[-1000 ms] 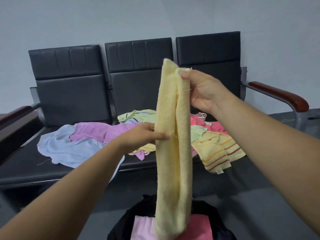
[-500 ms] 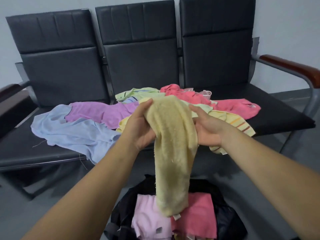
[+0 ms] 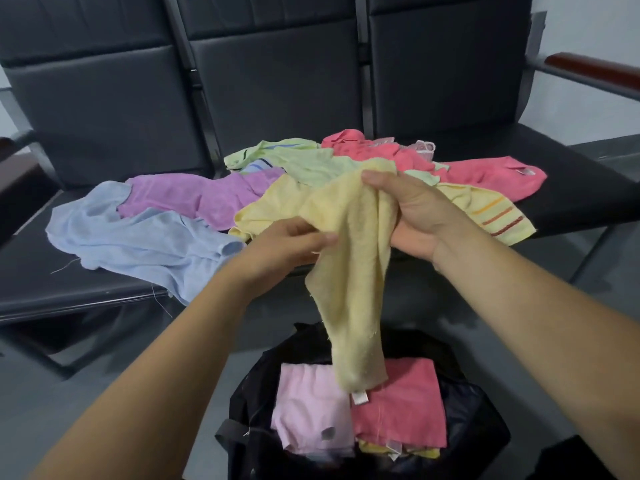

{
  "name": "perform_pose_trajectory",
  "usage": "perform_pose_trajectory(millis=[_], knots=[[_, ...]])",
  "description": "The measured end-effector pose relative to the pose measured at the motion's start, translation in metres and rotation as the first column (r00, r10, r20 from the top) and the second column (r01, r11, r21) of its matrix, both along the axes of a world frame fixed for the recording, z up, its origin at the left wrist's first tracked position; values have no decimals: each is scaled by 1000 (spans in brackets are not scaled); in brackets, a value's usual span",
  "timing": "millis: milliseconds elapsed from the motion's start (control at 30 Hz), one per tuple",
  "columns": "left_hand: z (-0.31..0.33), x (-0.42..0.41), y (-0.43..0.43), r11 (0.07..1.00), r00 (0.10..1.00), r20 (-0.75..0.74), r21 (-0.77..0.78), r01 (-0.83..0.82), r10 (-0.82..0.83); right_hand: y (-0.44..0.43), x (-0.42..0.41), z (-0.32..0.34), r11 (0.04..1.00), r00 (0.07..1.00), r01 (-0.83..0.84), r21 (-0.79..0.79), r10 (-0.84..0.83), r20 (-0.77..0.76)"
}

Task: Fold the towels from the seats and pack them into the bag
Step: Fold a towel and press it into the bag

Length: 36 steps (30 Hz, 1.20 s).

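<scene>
Two grips clamp the towel (image 3: pixel 353 271): right grip (image 3: pixel 415 216) bunches its top fold, left grip (image 3: pixel 287 244) pinches the edge just beside. It hangs below them over the bag (image 3: pixel 249 403), looks soft, light, limp; I'd take corners.

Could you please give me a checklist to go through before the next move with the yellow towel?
1. Grip: left hand and right hand both hold the yellow towel. Ok.
2. Towel folded to packing size: it hangs long and narrow. Not ok.
3. Black bag open under the towel's lower end. Ok.
4. Room in the bag: folded pink towel and coral towel cover what shows. Cannot tell.
5. Seats emptied: several loose towels lie there. Not ok.
</scene>
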<state>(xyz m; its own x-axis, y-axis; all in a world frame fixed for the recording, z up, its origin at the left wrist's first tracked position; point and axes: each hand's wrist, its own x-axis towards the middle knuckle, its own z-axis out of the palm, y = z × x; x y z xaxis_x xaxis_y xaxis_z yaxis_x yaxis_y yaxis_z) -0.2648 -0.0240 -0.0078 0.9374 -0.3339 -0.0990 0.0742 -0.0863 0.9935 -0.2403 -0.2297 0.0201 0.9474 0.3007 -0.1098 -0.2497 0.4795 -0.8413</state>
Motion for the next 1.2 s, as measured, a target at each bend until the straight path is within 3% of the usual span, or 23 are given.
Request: perform_pose_trajectory(millis=[67, 100, 167, 267, 333, 433, 533, 633, 700, 767, 1100, 1200], knots=[[-9, -3, 5, 993, 998, 0, 107, 56, -56, -1, 0, 5, 1000, 1000, 24, -13, -24, -7], [-13, -4, 8, 995, 997, -22, 66, 71, -70, -2, 1, 7, 1000, 999, 26, -16, -26, -21], [-11, -7, 7, 989, 995, -68, -132, 69, -79, -3, 3, 7, 999, 996, 39, -16, -40, -74], [-3, -14, -1, 897, 981, -147, -438, 54, -130, -7, 6, 1, 999, 999, -16, -30, 15, -51], [2, -16, -6, 832, 977, -149, -553, 43, -150, -8, 5, -1, 988, 992, -128, -87, 128, 2], [16, -18, -10, 763, 974, -219, -639, -102, -52, -8, 2, -11, 952, 958, -285, -110, 288, 11], [23, -17, -6, 775, 963, -265, -597, -209, 56, -6, -2, -21, 938, 945, -324, -125, 327, 7], [20, -12, 1, 837, 950, -271, -475, -272, 155, -4, -5, -18, 963, 973, -218, -156, 227, 46], [18, -9, 5, 882, 947, -198, -355, -310, 253, -2, -6, -14, 977, 983, -162, -138, 172, 63], [13, -7, 7, 883, 933, -189, -310, -351, 305, 1, -7, -10, 987, 989, -118, -105, 126, 75], [-3, -20, -11, 982, 934, -357, -167, -89, 24, 2, -8, 1, 997, 999, 10, -71, -7, 34], [-5, -16, -10, 984, 938, -342, -139, -111, 58, -4, -4, -1, 996, 1000, 9, -88, -10, -7]])
